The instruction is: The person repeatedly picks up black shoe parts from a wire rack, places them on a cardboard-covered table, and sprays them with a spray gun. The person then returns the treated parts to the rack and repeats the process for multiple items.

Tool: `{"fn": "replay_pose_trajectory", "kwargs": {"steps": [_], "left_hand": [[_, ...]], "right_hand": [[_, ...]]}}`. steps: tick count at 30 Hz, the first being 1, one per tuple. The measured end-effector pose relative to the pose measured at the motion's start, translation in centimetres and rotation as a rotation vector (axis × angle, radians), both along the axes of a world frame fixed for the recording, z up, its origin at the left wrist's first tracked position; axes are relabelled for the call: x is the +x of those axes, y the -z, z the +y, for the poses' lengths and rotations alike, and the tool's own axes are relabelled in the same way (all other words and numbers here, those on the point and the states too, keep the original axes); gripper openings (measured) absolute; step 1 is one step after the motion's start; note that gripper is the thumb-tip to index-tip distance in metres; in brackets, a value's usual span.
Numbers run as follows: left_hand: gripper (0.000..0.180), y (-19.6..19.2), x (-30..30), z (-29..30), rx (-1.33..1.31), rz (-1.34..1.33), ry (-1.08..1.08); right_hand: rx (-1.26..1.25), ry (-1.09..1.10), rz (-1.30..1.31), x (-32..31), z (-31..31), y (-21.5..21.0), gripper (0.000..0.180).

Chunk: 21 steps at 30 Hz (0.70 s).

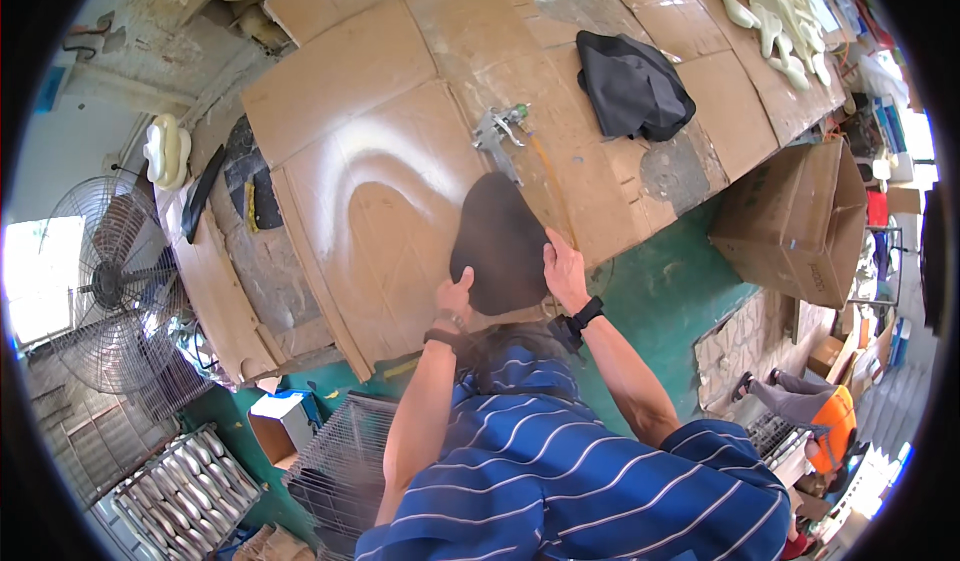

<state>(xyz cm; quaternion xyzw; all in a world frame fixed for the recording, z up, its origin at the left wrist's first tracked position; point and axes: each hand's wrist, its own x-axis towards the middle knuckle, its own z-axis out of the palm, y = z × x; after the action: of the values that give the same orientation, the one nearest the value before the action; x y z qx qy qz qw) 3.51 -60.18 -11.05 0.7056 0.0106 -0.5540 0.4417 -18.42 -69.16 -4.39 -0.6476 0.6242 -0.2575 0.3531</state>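
Note:
My left hand (456, 299) and my right hand (566, 273) grip the two side edges of a black, rounded-triangle piece of sheet material (502, 246). Its narrow end points away from me, and its broad end is close to my body. Both thumbs lie along its edges, while the other fingers are mostly hidden. Just beyond the narrow end, a metal spray gun (497, 131) rests on the cardboard (370, 231). A white sprayed arch (345, 161) marks the cardboard left of the piece.
A pile of black pieces (635, 86) lies at the right of the table, with cream saddle-shaped forms (770, 16) beyond. A cardboard box (800, 226) stands at the right. On the left are a caged fan (110, 281) and wire basket (345, 461). Another person (825, 421) is far right.

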Motion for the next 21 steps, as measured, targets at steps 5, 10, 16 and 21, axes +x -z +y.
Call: {"fn": "replay_pose_trajectory", "kwargs": {"steps": [5,10,16,21], "left_hand": [[0.053,-2.6,-0.4,-1.5,0.154,-0.042,0.098],[0.047,-0.8,0.2,-0.6,0.099,-0.225,0.253],[0.037,-2.0,0.7,0.1,-0.036,-0.249,0.26],[0.035,-9.8,2.3,0.1,-0.267,-0.1,0.182]], "right_hand": [[-0.057,-0.058,0.088,0.2,-0.1,-0.8,0.032],[0.113,0.063,-0.108,0.6,0.4,-0.4,0.034],[0.32,-0.029,0.019,0.8,-0.1,-1.0,0.032],[0.226,-0.078,-0.069,2.6,0.1,-4.1,0.029]]}}
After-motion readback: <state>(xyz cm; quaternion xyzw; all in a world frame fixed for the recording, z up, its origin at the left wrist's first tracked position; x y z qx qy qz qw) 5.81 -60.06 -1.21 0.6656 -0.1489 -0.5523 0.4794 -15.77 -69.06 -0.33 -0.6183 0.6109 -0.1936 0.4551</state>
